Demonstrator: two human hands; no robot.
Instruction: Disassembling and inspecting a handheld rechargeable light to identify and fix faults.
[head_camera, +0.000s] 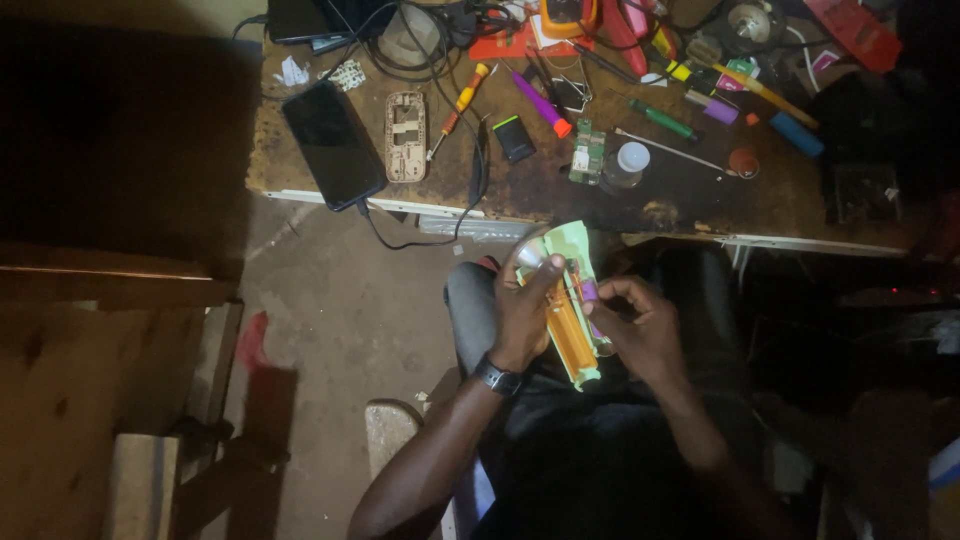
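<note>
Torch (568, 300), pale green, opened up, showing orange inside; lying gripped in left hand (522, 312), right hand (640, 328) pinching its inner parts.

A small electronics repair workshop: the worn table (700, 205) is strewn with screwdrivers (458, 108), a circuit board (587, 152), a phone frame (406, 136), a phone (333, 143) and tangled cables (420, 45).

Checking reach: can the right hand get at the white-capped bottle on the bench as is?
Probably yes. The right hand is busy at the opened green torch in the lap, but the white-capped bottle stands near the bench's front edge, nothing between.
</note>
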